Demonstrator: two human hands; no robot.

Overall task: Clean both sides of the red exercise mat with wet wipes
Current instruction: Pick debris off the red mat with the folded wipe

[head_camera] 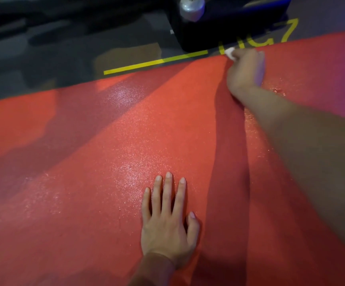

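Note:
The red exercise mat (105, 153) lies flat on the floor and fills most of the view. Its surface glistens wet in patches, most of all near the right arm. My left hand (168, 226) rests flat on the mat near the bottom centre, fingers straight and spread. My right hand (246, 69) reaches to the mat's far edge and grips a white wet wipe (230, 53). Only a small corner of the wipe shows past the fingers.
Beyond the mat is dark grey floor with a yellow tape line (155, 63) and yellow painted characters (287, 32). A black machine base (225, 23) with a silver knob (191, 6) stands right by the far edge, close to my right hand.

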